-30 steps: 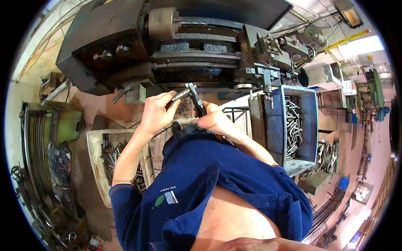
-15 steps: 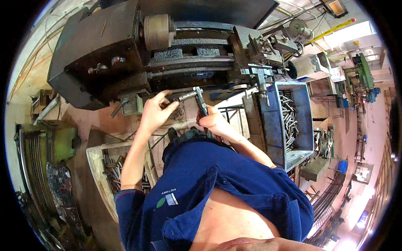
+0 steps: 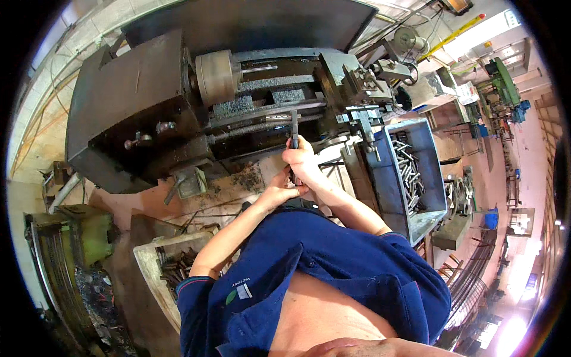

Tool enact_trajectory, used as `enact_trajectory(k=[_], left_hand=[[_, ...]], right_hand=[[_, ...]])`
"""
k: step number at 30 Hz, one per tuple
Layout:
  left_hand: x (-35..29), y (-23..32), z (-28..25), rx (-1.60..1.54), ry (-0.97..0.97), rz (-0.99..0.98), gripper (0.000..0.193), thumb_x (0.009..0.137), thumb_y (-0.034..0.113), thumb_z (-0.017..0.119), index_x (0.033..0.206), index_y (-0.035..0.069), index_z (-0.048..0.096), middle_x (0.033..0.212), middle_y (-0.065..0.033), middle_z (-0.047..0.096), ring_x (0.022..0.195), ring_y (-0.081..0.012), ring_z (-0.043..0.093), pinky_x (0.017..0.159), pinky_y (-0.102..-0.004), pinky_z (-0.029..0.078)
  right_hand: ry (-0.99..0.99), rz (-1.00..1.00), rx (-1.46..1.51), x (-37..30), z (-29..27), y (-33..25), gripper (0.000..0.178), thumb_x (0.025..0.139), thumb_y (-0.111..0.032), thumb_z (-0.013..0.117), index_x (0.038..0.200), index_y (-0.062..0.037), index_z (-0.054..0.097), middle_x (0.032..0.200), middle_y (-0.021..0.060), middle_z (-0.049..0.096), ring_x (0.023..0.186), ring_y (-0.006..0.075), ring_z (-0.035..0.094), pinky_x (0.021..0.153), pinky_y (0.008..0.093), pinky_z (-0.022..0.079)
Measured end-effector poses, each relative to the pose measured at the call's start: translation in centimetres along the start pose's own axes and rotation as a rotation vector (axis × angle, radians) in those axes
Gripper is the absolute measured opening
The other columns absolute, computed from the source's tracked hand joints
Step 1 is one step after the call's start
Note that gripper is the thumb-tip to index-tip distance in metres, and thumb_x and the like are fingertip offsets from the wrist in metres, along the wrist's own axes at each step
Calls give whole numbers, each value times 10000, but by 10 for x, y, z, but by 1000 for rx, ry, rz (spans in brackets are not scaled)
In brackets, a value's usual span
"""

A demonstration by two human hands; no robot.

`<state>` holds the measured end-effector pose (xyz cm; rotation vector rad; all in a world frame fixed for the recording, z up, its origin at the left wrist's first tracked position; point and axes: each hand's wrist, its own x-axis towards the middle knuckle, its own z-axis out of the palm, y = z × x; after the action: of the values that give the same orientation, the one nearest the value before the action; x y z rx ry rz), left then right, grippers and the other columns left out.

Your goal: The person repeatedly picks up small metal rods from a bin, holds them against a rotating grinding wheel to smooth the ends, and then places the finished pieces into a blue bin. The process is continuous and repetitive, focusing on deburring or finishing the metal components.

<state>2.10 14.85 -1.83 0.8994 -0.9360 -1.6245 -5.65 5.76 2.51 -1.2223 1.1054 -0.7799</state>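
Note:
My right hand [image 3: 300, 159] is wrapped round a pair of long dark pliers [image 3: 294, 128], held upright in front of the lathe with the jaws pointing away from me. Below it my left hand [image 3: 279, 191] closes on the handle end of the same pliers, its fingertips partly hidden. Just left of the jaws a short bright metal rod [image 3: 276, 118] shows against the lathe; I cannot tell whether the jaws grip it. Beyond my hands is the lathe's drum-shaped chuck [image 3: 215, 77], with a twist drill [image 3: 260, 69] sticking out to the right.
At my right stands a blue crate [image 3: 437, 178] with many metal rods [image 3: 407, 166]. A pale crate [image 3: 146, 256] of metal parts sits at lower left. The lathe's headstock [image 3: 128, 101] fills the upper left, its carriage [image 3: 339, 83] is at right, and metal chips lie on its bed.
My left hand has left the rod and moved right and down to the pliers' handles. The pliers have swung upright and farther toward the lathe. My view has shifted slightly.

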Motion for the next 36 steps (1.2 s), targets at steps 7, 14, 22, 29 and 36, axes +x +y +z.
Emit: enact_trajectory(k=[7,14,22,29,36], left_hand=[[69,18,1,-184,115,-113,559,672,38,671,1163,-6,406,1053,-83,541,997,-164,525,847,-291,430],[128,33,7,-141,168,-21,602,647,66,667,1177,-30,397,1083,-104,523,1004,-187,521,887,-313,418],[143,52,10,-101,242,-15,564,645,133,647,1146,-19,439,1000,-69,551,884,-149,548,717,-278,465],[130,56,-9,-99,280,-30,479,645,206,675,1040,2,497,866,-72,598,793,-158,581,661,-261,465],[98,54,-43,-76,348,-13,465,661,188,670,1048,2,491,867,-62,589,792,-157,588,655,-276,496]], right_hand=[[-23,30,88,64,-26,-10,153,660,-10,522,801,-60,491,641,-17,450,563,85,409,507,234,342],[-144,34,87,107,-57,-36,317,657,5,530,972,-28,531,722,1,485,627,89,446,539,226,358],[-172,20,-103,136,-57,-50,341,608,-90,573,923,12,491,718,44,496,653,138,469,562,271,399],[-170,14,-213,136,-30,-55,298,600,-134,598,842,12,502,737,118,532,715,186,509,627,313,428],[-275,59,-245,126,19,-65,298,601,-142,594,806,49,492,734,155,540,738,224,533,665,331,440]])
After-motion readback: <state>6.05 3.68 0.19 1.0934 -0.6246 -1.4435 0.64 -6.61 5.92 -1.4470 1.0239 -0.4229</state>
